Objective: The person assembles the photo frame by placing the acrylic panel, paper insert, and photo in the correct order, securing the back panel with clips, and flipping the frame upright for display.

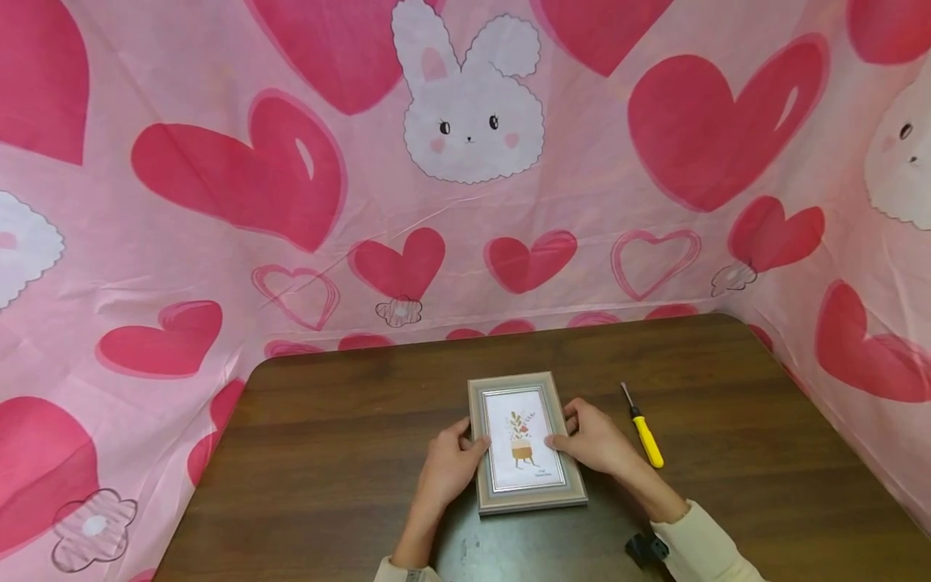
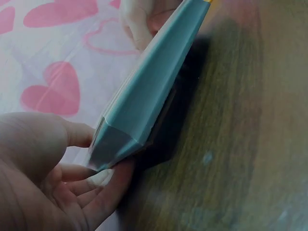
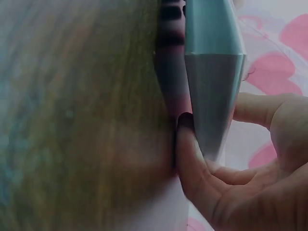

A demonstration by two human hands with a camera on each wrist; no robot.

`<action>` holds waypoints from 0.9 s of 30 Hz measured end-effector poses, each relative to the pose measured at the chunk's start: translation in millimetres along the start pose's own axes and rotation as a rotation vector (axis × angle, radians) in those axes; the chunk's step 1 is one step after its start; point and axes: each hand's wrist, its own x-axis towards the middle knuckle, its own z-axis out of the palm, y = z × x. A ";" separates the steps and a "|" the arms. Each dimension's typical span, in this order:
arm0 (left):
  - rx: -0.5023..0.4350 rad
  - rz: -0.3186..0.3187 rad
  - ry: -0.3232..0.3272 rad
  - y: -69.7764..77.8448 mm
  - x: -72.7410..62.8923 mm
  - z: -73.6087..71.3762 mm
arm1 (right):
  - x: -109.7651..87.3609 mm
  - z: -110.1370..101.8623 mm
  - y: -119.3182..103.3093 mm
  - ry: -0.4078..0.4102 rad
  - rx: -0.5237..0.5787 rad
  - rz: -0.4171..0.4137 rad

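Observation:
A picture frame [image 1: 532, 499] with a grey-beige border, holding a print [image 1: 520, 449] of a plant in a footed pot, is held face up over the table. My left hand [image 1: 449, 462] grips its left edge, thumb on the front border and fingers underneath. On the opposite edge my right hand [image 1: 595, 436] pinches the border the same way. In the left wrist view the frame's side [image 2: 154, 72] stands a little off the wood, with a dark shadow below. From the right wrist, fingers [image 3: 192, 159] show curled under the frame's corner.
To the right of the frame lies a screwdriver [image 1: 646, 436] with a yellow handle, its tip pointing away. A small black object [image 1: 646, 550] sits at the right sleeve cuff. Pink heart-patterned cloth [image 1: 465, 210] hangs behind and beside the brown wooden table [image 1: 327, 453].

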 end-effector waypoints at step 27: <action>0.406 -0.006 0.220 4.2 -4.5 19.9 | -0.7 9.2 -4.3 0.031 -0.175 -0.008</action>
